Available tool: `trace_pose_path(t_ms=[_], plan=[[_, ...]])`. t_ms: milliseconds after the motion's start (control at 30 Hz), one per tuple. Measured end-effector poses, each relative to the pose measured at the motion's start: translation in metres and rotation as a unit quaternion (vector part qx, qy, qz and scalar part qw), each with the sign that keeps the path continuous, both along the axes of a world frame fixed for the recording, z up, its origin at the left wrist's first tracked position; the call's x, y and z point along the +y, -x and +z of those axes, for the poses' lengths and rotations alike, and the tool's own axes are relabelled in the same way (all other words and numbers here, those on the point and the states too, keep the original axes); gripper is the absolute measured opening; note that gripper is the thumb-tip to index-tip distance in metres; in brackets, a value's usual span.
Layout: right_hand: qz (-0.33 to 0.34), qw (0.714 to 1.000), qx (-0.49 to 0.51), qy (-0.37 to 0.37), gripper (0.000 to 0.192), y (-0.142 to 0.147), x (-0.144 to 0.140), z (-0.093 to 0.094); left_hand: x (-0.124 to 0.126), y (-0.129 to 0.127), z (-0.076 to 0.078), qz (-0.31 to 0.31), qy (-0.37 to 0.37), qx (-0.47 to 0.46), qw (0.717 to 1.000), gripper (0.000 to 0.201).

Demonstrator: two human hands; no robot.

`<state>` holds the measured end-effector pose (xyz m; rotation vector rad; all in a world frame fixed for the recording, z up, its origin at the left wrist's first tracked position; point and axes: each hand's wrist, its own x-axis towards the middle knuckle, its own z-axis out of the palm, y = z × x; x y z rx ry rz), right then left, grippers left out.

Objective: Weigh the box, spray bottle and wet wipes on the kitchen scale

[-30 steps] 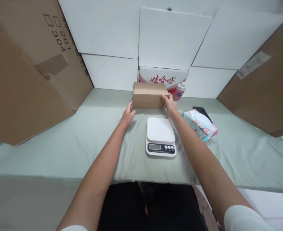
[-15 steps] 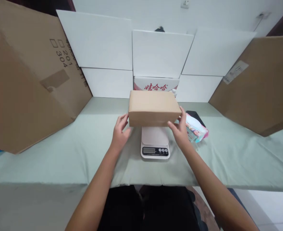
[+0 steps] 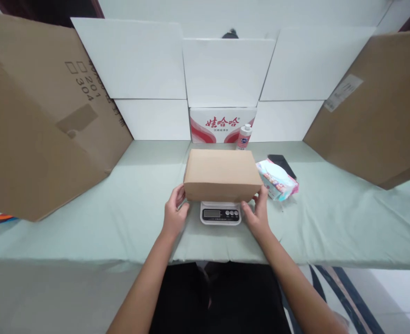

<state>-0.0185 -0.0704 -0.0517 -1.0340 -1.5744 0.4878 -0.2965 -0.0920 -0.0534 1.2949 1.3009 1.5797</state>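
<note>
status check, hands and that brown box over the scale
Left hand and right hand grip the brown box at its two ends. Box sits over the scale, display showing below. Wipes pack close on the right, not touching.

Single head-worn view, looking forward and down over the table [image 3: 86, 222] from its near edge, facing the white panels [image 3: 225, 69] at the back, close above both forearms, brown cardboard [image 3: 34, 130] flanking either side
</note>
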Motion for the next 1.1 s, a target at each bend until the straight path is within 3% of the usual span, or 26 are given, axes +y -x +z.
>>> trace_pose_path(t_ms=[233,467,800,1100], plan=[[-0.018,0.998,0.046,0.026,0.065,0.004,0.002,-0.007,0.005,0.002,-0.013,-0.002,-0.007,0.022,1.0,0.063],[-0.022,0.996,0.068,0.061,0.057,0.002,-0.003,-0.01,0.001,0.003,-0.023,0.034,0.03,0.046,0.998,0.06],[-0.059,0.996,0.048,0.056,0.049,0.002,-0.002,-0.014,0.0,-0.001,-0.028,0.025,0.053,0.061,0.996,0.064],[-0.092,0.995,0.014,0.041,0.041,0.006,0.0,-0.014,0.0,0.0,-0.021,0.008,0.057,0.073,0.996,0.068]])
